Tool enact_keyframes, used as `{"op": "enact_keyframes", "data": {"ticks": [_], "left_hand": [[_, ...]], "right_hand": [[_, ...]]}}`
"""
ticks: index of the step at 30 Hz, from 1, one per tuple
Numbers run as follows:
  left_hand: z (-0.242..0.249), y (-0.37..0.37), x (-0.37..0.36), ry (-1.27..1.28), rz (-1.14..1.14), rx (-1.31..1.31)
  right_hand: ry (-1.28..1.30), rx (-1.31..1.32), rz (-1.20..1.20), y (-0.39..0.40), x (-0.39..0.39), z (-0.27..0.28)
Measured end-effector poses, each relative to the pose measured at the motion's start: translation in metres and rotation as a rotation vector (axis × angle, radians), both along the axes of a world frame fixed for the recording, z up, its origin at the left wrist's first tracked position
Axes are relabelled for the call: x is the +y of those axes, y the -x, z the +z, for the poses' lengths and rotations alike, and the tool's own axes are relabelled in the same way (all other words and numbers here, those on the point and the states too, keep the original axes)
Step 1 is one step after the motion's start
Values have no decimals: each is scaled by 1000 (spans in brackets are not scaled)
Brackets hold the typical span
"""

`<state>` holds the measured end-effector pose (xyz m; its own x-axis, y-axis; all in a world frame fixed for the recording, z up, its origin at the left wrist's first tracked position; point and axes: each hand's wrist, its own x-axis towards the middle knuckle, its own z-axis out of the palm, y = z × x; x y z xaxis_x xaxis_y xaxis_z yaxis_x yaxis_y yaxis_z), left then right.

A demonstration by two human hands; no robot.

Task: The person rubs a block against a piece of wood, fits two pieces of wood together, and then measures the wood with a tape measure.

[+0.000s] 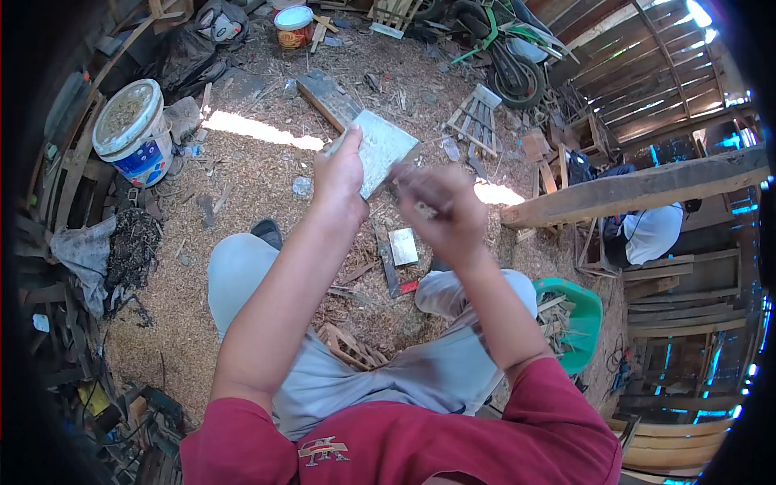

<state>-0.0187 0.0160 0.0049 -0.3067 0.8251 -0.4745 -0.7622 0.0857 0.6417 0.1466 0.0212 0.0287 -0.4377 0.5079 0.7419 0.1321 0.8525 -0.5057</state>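
Note:
My left hand (341,170) is closed on the edge of a pale, flat rectangular panel (383,145), thumb on top, holding it tilted above the ground. Close to the panel's right edge, my right hand (444,210) is curled and blurred by motion. A dark brownish thing shows at its fingers, too smeared to name. On the ground below the hands lie a small whitish, shiny rectangular piece (402,246) and a dark metal strip (388,263) with a red end. Beyond the panel, a thick wooden plank (327,99) rests on the shavings.
A white bucket (129,133) stands at left, with a smaller tub (293,28) farther back. A green plastic container (588,323) of wood scraps sits by my right knee. A wooden beam (630,194) juts in at right, near a person in white (653,233). A motorbike (513,65) stands behind.

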Motion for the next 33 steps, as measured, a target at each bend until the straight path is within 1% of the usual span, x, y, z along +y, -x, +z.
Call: {"op": "enact_keyframes", "data": {"ticks": [1, 2, 3, 5, 6, 7, 8, 10, 11, 12, 13, 14, 15, 16, 17, 18, 19, 21, 22, 23, 25, 26, 28, 29, 31, 32, 33], "left_hand": [[5, -1, -2, 15, 1, 0], [11, -3, -5, 29, 5, -5], [14, -6, -5, 39, 11, -10], [3, -4, 2, -6, 10, -69], [8, -4, 0, -1, 10, -71], [10, -4, -2, 11, 5, -72], [-7, -1, 5, -11, -10, -99], [-6, -3, 3, -20, 35, -87], [-2, -5, 2, -31, 66, -86], [7, -6, -2, 21, 81, -69], [7, -7, -2, 3, 71, -85], [3, -6, -2, -12, 60, -95], [-2, -3, -2, -24, 47, -102], [-8, 0, 2, -68, 29, -133], [-14, 0, 5, -60, 44, -102], [-9, -3, 3, -54, 63, -80], [-6, -7, 2, -45, 86, -66], [-23, -9, 5, -71, 13, -129], [-23, -8, 7, -89, -21, -151], [-24, -6, 10, -79, -10, -131], [-13, -4, 8, -39, 2, -89], [-9, -6, 8, -21, 43, -55], [-2, -7, 2, 29, 59, -27], [0, -8, 2, 47, 69, -15], [-2, -8, 2, 2, 46, -64], [-5, -6, 2, -17, 33, -80], [-7, -4, 5, -33, 41, -69]], "right_hand": [[46, 99, -36, 2, 10, 4], [43, 118, -109, -2, 17, 7], [-36, 35, -39, -3, 13, 6], [-209, -114, 100, 0, -1, 2], [-131, -253, 124, -5, -15, 2], [-115, -178, 98, -3, -11, 1], [-93, -107, 68, -2, -3, -1], [106, 80, 19, -1, 15, -3], [-6, 37, -81, -6, 18, 6], [19, 24, -44, -6, 12, -2], [38, 18, -8, 1, 0, -3], [-89, -72, 57, 2, -10, 3], [-68, -180, 20, -1, -17, 2], [-92, -98, 43, 0, -9, 3], [-119, -22, 67, 1, 2, 7], [139, 97, -33, 0, 8, 5], [-30, 39, -181, -7, 13, 20], [137, 85, -100, -7, 4, -4], [-160, -46, 41, -2, 2, 5], [-32, -105, 57, -3, -16, -1], [-92, -128, 22, 1, -11, 11], [56, 47, -4, 3, 0, 3], [37, 79, -190, -5, 18, 8], [-8, 32, -131, -4, 13, 7], [-108, -48, -15, 0, -3, 2], [-59, -146, 14, -4, -12, -6], [-124, -160, 27, -4, -10, -4]]}}
